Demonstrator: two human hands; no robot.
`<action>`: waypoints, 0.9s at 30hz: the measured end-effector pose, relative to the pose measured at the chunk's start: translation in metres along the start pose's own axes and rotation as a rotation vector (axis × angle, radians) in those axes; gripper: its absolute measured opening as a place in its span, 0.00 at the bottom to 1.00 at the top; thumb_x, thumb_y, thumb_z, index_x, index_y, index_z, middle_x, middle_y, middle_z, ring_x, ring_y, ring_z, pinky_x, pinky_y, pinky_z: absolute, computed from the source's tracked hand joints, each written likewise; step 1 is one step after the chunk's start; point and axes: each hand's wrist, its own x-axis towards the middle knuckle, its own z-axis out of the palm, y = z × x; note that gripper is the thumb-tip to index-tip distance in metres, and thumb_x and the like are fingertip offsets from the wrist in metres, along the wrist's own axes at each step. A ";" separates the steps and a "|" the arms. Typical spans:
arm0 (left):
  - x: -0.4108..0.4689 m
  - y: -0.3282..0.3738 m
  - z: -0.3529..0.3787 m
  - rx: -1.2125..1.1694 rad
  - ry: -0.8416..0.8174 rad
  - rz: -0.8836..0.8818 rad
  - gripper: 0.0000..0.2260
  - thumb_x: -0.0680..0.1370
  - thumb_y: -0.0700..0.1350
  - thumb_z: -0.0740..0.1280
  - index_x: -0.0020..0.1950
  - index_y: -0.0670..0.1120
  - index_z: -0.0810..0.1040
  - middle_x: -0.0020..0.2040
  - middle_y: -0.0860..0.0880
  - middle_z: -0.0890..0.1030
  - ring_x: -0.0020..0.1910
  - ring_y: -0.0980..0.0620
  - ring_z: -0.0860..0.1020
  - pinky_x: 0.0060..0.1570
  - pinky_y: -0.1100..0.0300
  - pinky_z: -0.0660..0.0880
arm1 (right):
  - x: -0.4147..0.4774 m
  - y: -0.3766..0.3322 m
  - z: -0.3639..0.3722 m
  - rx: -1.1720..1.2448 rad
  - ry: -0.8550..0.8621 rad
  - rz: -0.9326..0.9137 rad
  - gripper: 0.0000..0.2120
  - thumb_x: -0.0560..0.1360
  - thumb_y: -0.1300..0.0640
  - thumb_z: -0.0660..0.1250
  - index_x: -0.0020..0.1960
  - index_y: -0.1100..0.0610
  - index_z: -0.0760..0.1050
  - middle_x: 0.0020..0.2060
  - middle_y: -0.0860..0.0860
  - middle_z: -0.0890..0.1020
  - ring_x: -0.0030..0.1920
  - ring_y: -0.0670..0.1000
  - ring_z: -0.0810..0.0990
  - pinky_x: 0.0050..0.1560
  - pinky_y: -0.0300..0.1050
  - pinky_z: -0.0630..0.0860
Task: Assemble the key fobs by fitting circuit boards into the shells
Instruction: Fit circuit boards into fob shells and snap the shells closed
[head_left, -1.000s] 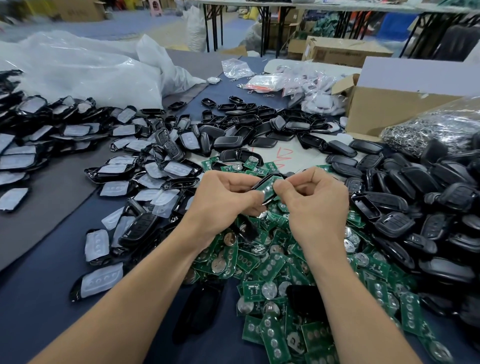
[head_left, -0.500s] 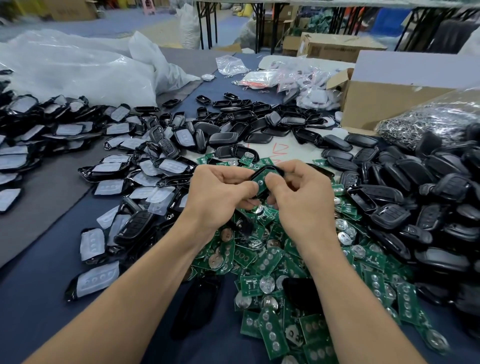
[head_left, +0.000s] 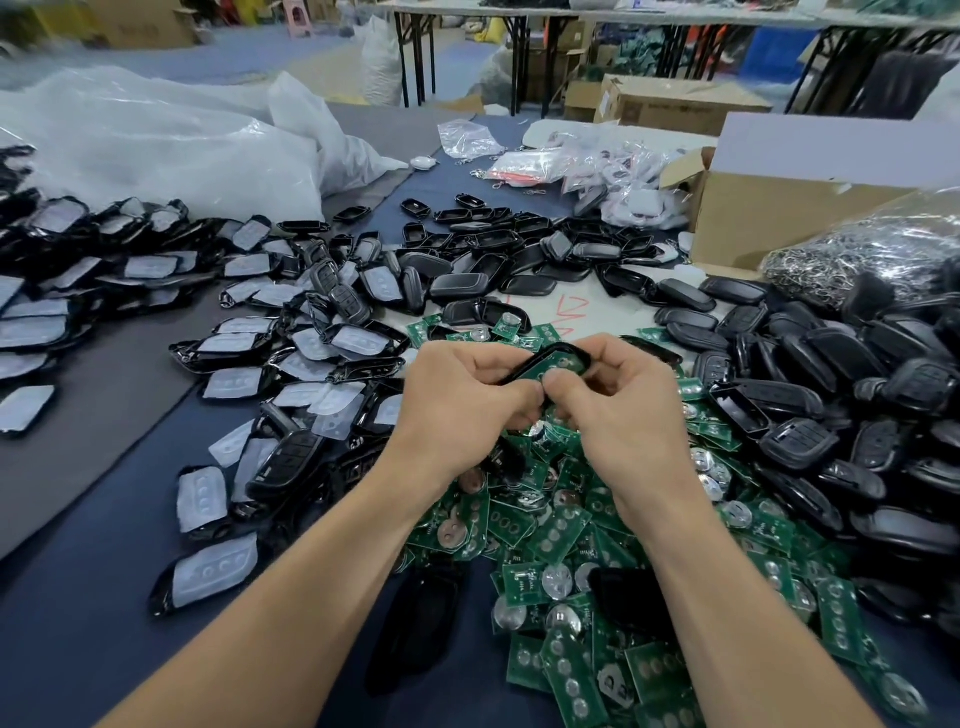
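Shell (head_left: 567, 347) sits between your hands, board (head_left: 543, 366) inside it. Your left hand (head_left: 462, 405) pinches near edge to steady it. Your right hand (head_left: 623, 410) pinches far end, thumb on board, likely seating it. Spare boards (head_left: 561, 545) lie below wrists.

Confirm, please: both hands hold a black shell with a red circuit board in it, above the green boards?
No. The head view shows the circuit board in the black shell is green, not red. The left hand and right hand do hold it above the pile of green boards.
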 end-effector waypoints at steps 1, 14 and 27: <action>0.000 0.000 0.000 0.070 -0.017 0.026 0.13 0.74 0.34 0.76 0.48 0.53 0.89 0.38 0.52 0.88 0.35 0.54 0.86 0.38 0.61 0.83 | 0.000 0.000 -0.001 0.006 0.003 0.010 0.03 0.71 0.58 0.74 0.43 0.52 0.82 0.34 0.55 0.83 0.32 0.57 0.75 0.37 0.56 0.76; 0.019 0.006 -0.035 -0.018 0.449 0.042 0.16 0.75 0.34 0.76 0.46 0.58 0.84 0.39 0.58 0.87 0.38 0.53 0.87 0.42 0.55 0.86 | -0.002 -0.009 0.012 -0.249 -0.046 -0.017 0.13 0.74 0.60 0.75 0.48 0.41 0.84 0.40 0.39 0.87 0.43 0.42 0.86 0.48 0.45 0.84; 0.030 0.009 -0.102 -0.661 0.808 -0.122 0.05 0.76 0.31 0.65 0.43 0.39 0.76 0.31 0.47 0.83 0.26 0.52 0.79 0.30 0.62 0.79 | 0.081 -0.037 0.168 -0.935 -0.502 -0.223 0.07 0.78 0.51 0.71 0.49 0.54 0.84 0.40 0.52 0.79 0.49 0.58 0.82 0.43 0.45 0.75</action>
